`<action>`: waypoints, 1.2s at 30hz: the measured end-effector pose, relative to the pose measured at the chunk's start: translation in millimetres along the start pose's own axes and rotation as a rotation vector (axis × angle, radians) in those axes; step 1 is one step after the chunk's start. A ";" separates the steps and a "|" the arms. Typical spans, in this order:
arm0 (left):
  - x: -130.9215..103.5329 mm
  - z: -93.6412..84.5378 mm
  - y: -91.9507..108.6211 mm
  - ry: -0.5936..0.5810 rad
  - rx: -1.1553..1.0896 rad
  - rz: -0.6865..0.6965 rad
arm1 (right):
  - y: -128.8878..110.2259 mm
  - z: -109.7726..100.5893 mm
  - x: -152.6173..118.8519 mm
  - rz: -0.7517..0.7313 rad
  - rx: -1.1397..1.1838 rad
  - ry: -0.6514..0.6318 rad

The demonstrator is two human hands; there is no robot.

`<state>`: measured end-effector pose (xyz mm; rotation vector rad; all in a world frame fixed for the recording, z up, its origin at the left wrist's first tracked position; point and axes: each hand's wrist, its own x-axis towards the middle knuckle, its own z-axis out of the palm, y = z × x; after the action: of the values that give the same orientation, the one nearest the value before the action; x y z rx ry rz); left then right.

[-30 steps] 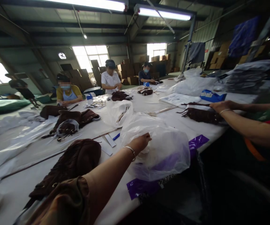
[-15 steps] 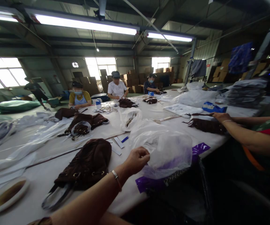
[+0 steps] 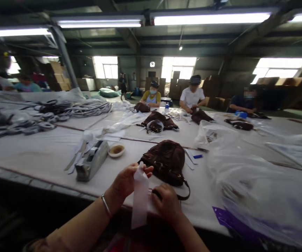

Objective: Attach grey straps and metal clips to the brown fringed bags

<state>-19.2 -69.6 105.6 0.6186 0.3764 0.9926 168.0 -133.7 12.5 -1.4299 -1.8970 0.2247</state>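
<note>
My left hand point(image 3: 130, 180) pinches the top of a thin white strip point(image 3: 139, 204), which looks like paper or soft wrapping and hangs over the table's front edge. Just right of it, my right hand point(image 3: 166, 203) is closed around the dark strap point(image 3: 185, 191) of a brown drawstring bag point(image 3: 166, 159). That bag lies on the white table with its strap end towards me. Part of the strap is hidden by my right hand.
A tape dispenser point(image 3: 92, 161) and a tape roll point(image 3: 116, 150) stand to the left. Clear plastic bags point(image 3: 256, 185) cover the right side. A blue pen point(image 3: 198, 156) lies behind the bag. Co-workers point(image 3: 193, 94) handle brown bags across the table.
My view has turned left. My left hand has left the clear plastic and now holds the white strip. My right hand has come into view at the brown bag's strap.
</note>
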 end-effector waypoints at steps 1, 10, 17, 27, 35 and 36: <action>-10.2 -13.9 9.2 0.024 0.008 0.034 | 2.0 0.9 -0.2 0.006 0.009 -0.035; -48.9 -92.6 28.0 0.306 0.534 0.109 | -8.3 -2.5 12.0 0.310 0.153 -0.088; -34.1 -83.1 8.5 0.130 0.665 0.116 | -40.3 -13.4 43.3 0.485 0.460 -0.127; -38.9 -76.8 -11.8 -0.032 0.729 0.005 | -55.3 -17.8 51.9 0.557 0.758 -0.327; -45.6 -66.7 -10.1 0.016 1.074 -0.040 | -57.4 -8.2 42.8 0.425 0.562 -0.351; -46.5 -64.8 -10.7 -0.003 1.028 -0.072 | -57.4 -7.0 41.3 0.414 0.549 -0.339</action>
<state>-71.8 -93.9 49.7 1.5136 0.9131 0.6758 124.6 -119.9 67.0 -1.4310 -1.5799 1.1538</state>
